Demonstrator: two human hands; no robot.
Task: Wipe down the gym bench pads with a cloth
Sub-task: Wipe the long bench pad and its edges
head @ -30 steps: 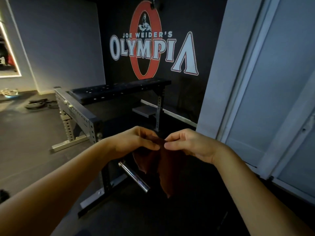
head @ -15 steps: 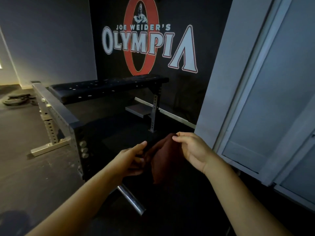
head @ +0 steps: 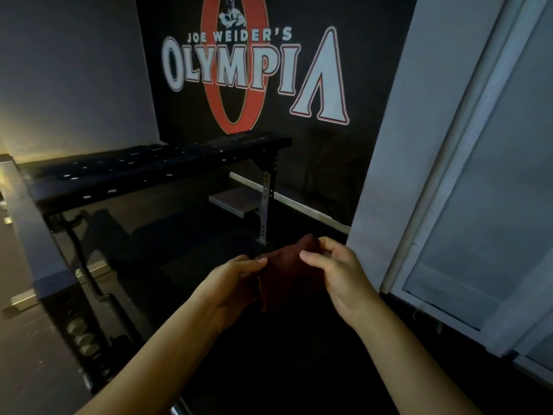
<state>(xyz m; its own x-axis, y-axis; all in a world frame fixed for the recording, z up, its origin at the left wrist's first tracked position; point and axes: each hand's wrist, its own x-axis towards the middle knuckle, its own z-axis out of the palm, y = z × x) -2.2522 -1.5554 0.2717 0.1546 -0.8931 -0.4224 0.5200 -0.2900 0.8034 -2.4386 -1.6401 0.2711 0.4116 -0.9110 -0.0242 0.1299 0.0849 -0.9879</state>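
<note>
A dark red cloth (head: 287, 277) is bunched between my two hands in front of me, low in the view. My left hand (head: 230, 286) holds its left edge with the fingers curled under it. My right hand (head: 338, 274) pinches the upper right part between thumb and fingers. The black bench pad (head: 143, 169), dotted with light marks, runs across the middle left, well beyond my hands. The cloth does not touch it.
A grey steel frame rail (head: 27, 217) slopes down the left side, with a row of bolts below. A perforated upright post (head: 264, 205) and a small grey step (head: 233, 202) stand under the bench's far end. White door panels (head: 478, 175) fill the right.
The view has shifted right and closer to the bench. My hands have moved right with the cloth, which is now bunched rather than hanging open.
</note>
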